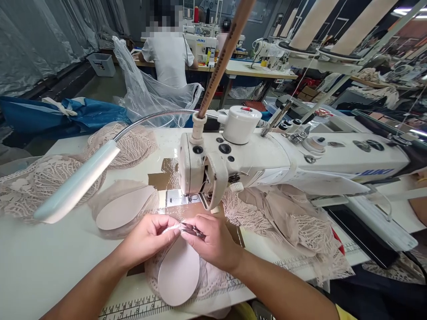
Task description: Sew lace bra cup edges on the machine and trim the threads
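Observation:
My left hand (145, 238) pinches the top edge of a pale pink bra cup piece between thumb and fingers. My right hand (215, 240) is closed around small dark metal thread snips (192, 230), whose tips meet the fabric by my left fingertips. Below both hands hangs the smooth oval cup pad (179, 273), with lace (211, 280) spreading around it over the table's front edge. Just beyond my fingers is the needle area of a white sewing machine (256, 155). Another cup piece (125, 209) lies left of my left hand.
Lace cups (53, 178) are spread at the left beneath a lamp (78, 182) on a bendy neck. More lace pieces (283, 218) lie right of the needle. A black phone (362, 235) rests at the right. A printed ruler (133, 306) runs along the front edge. A person (168, 58) sits ahead.

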Tool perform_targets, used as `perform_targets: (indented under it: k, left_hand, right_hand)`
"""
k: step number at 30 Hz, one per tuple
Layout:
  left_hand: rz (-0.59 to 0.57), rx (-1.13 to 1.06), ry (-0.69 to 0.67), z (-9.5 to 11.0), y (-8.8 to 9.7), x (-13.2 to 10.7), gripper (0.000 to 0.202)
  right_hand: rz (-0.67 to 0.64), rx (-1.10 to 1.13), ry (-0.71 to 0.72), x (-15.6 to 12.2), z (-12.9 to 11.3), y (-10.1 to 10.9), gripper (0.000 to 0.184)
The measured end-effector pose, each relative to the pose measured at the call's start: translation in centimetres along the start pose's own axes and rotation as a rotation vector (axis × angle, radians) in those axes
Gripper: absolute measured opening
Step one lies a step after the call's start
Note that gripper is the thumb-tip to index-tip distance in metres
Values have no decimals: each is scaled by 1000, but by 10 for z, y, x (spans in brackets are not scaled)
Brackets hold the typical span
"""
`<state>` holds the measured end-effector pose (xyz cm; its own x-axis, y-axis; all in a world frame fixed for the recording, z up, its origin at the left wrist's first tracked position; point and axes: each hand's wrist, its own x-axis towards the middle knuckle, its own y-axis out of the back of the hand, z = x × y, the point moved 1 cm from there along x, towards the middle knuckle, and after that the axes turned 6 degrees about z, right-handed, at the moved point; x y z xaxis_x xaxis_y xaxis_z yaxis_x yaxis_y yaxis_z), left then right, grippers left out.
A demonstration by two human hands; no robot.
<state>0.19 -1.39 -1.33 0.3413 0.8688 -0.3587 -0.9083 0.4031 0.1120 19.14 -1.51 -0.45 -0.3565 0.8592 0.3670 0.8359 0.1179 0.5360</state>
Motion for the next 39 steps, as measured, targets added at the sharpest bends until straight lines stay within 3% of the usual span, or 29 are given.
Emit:
perform_targets:
  k: [9, 14, 19, 22, 24, 26, 29, 32, 34, 39]
  left_hand:
    - [-37, 70, 12, 1, -5, -1, 37]
    - [-36, 52, 26, 1, -6, -1, 37]
    - [-2, 92, 14, 1, -2, -2, 35]
    - [15, 111, -2, 0, 1, -1, 36]
    - [0, 116, 9, 0, 3, 0, 36]
    - [-31, 115, 1, 0, 5, 0, 32]
    - [-85, 92, -51, 2, 7, 1, 29]
    - [-185, -14, -38, 4, 10, 1, 34]
    - [-224, -148, 12, 5, 12, 0, 38]
    - [-198, -428, 93, 8, 20, 0, 39]
  right_hand:
    - [-72, -230, 171, -5, 11, -9, 11]
    - [-139, -201, 54, -3, 11, -6, 7]
    - [-215, 159, -95, 3, 6, 11, 19]
    - [-498, 628, -185, 3, 2, 24, 29]
    - [-643, 779, -168, 2, 1, 28, 32]
    - [-639, 632, -66, 0, 2, 25, 29]
    - [-527, 104, 199, -3, 4, 9, 12]
    - [-548, -266, 332, -8, 6, -7, 2]
    - [-562, -341, 335, -9, 6, -11, 3]
    - [-526, -369, 339, -10, 4, -10, 4]
